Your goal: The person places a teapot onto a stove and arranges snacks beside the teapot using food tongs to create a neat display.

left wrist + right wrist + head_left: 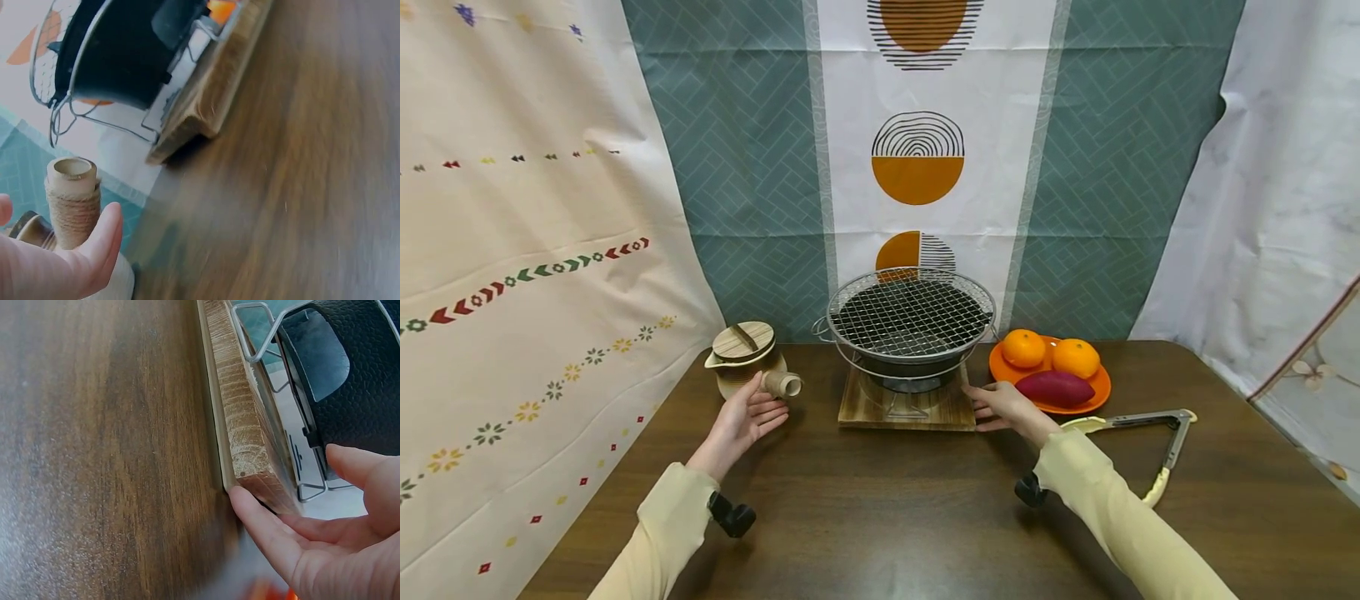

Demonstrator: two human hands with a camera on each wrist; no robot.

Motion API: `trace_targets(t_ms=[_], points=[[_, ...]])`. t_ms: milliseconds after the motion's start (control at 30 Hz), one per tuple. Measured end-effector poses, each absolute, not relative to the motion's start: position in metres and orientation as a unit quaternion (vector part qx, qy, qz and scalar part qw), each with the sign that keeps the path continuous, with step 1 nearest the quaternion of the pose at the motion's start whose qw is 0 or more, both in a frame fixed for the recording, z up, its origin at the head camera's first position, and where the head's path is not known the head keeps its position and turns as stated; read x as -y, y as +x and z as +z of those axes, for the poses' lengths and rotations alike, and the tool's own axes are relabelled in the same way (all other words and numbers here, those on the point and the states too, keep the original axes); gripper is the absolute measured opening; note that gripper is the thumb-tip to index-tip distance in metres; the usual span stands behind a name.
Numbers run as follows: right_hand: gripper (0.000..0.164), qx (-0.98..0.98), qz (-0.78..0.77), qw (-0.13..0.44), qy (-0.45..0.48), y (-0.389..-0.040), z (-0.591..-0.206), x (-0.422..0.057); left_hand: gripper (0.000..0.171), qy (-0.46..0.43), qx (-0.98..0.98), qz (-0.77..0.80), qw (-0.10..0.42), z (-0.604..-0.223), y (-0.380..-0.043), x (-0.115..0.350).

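Observation:
On a wooden board (pixel 880 412) stands a round tabletop grill (pixel 913 321), black-bodied with a wire mesh on top. My right hand (pixel 1003 410) is at the board's right side. In the right wrist view its fingertips (pixel 242 499) meet the board's corner, and the thumb is spread apart near the grill's black body. A small pot (pixel 726 382) with a wooden lid stands at the left. Its handle, wrapped in cord (pixel 74 209), points toward the grill. Just below that handle my left hand (pixel 741 421) lies palm up, fingers loosely extended, holding nothing.
An orange plate (pixel 1101 390) right of the grill carries two oranges (pixel 1077 358) and a purple sweet potato (pixel 1055 388). Spread tongs (pixel 1172 442) lie on the dark wood table (pixel 880 517) beside my right forearm. Patterned cloths (pixel 752 167) hang behind and at the sides.

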State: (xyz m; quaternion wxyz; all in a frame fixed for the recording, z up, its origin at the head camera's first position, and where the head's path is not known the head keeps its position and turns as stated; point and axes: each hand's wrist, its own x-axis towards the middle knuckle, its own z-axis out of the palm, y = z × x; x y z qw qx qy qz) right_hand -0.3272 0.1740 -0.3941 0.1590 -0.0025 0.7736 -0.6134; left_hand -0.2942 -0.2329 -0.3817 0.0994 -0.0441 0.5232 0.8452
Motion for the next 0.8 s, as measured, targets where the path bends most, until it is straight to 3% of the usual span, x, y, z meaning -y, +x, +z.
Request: trace_targets(t_ms=[467, 633, 733, 800], points=[[0.065, -0.772, -0.614, 0.164, -0.003, -0.332, -0.399, -0.172, 0.073, -0.111, -0.347, 0.922, 0.129, -0.388, -0.311, 0.229], [0.065, -0.772, -0.614, 0.163, 0.001, -0.334, -0.402, -0.172, 0.078, -0.116, -0.286, 0.941, 0.136, -0.410, -0.336, 0.236], [0.066, -0.773, -0.613, 0.161, 0.001, -0.333, -0.402, -0.172, 0.071, -0.101, -0.245, 0.953, 0.146, -0.430, -0.356, 0.244], [0.067, -0.773, -0.614, 0.159, 0.001, -0.333, -0.401, -0.171, 0.055, -0.109, -0.226, 0.958, 0.140, -0.432, -0.359, 0.243]])
